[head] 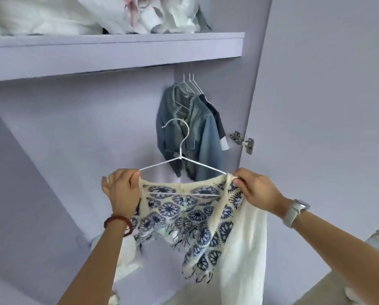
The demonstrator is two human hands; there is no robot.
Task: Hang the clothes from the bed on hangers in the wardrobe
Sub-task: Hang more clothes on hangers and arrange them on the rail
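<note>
A cream garment with a blue floral print (pixel 193 216) hangs over a white wire hanger (pixel 181 158) that I hold up in front of the open wardrobe. My left hand (pixel 122 190) grips the hanger's left end together with the cloth. My right hand (pixel 258 191) pinches the cloth at the hanger's right shoulder. The hanger's hook points up, free of any rail. Behind it, denim jackets (pixel 195 133) and a dark garment (pixel 216 116) hang on white hangers (pixel 190 83) under the shelf.
A lilac shelf (pixel 118 53) above carries a pile of white bedding (pixel 85 14). The open wardrobe door (pixel 327 106) stands at the right, with a metal hinge (pixel 242 140). White cloth (pixel 127 256) lies low inside the wardrobe.
</note>
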